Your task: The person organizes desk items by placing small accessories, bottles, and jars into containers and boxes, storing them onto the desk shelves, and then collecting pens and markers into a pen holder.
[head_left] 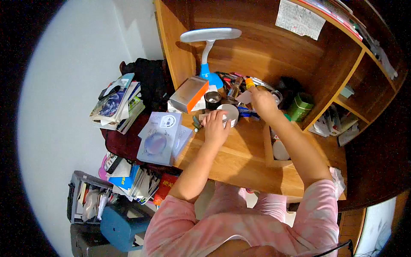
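My left hand rests on the desk with its fingers spread, its fingertips at the side of a round white container. Farther back on the right, my right hand has its fingers closed by a pale, flat piece and a yellow-capped item; exactly how they are gripped is unclear. Behind the round container stands a dark cup. Pens and small items lie heaped behind my hands, and blue pens lie between them.
A blue and white lamp and an orange-edged box stand at the back left. Books overhang the left desk edge. A green tin and a wooden tray are on the right.
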A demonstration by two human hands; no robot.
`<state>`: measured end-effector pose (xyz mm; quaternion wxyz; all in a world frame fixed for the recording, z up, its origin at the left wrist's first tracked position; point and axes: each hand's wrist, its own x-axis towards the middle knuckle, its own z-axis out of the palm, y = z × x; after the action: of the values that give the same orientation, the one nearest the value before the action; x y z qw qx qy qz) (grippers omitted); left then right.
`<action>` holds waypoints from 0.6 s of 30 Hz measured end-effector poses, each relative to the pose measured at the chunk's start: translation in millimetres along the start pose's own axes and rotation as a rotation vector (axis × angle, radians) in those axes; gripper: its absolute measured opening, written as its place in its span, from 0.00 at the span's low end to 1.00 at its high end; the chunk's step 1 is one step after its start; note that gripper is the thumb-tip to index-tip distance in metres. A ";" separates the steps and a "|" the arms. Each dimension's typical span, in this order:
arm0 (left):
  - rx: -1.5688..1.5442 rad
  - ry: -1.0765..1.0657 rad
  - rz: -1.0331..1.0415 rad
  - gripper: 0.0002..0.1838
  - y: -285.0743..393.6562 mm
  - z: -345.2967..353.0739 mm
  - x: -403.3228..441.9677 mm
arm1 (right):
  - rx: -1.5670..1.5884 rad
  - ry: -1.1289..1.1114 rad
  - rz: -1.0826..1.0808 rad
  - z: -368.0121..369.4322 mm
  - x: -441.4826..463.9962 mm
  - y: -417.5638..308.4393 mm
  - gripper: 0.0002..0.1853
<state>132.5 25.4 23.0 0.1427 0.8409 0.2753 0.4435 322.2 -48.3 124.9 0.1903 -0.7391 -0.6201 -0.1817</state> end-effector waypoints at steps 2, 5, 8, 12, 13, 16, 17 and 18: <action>0.018 -0.009 -0.013 0.21 1.0 1.1 -0.8 | 0.049 -0.004 0.027 1.6 -2.4 0.7 0.13; -0.078 0.027 -0.058 0.26 10.8 -9.9 3.1 | 0.236 -0.045 0.025 5.7 -3.4 -8.2 0.13; -0.274 0.043 -0.154 0.28 10.2 -11.1 4.9 | 0.577 -0.162 -0.056 3.4 -8.4 -24.3 0.12; -0.314 0.054 -0.242 0.21 -6.0 -0.4 3.1 | 0.723 -0.296 0.078 10.5 0.7 -27.9 0.08; -0.260 0.074 -0.254 0.19 -2.8 -5.2 3.5 | 0.660 -0.285 0.103 12.7 6.2 -25.5 0.09; -0.319 0.222 -0.270 0.15 -15.9 1.9 4.6 | 0.387 -0.262 0.091 39.0 21.0 -10.6 0.13; -0.329 0.264 -0.279 0.15 -22.7 5.4 5.1 | 0.296 -0.249 0.002 62.9 23.9 1.4 0.14; -0.448 0.215 -0.349 0.14 -4.3 -15.7 9.0 | 0.204 -0.234 -0.086 90.3 26.2 14.8 0.15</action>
<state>122.2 34.1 35.8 0.3686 0.6770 0.3243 0.5483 344.1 17.4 59.5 0.1829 -0.7047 -0.6844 -0.0382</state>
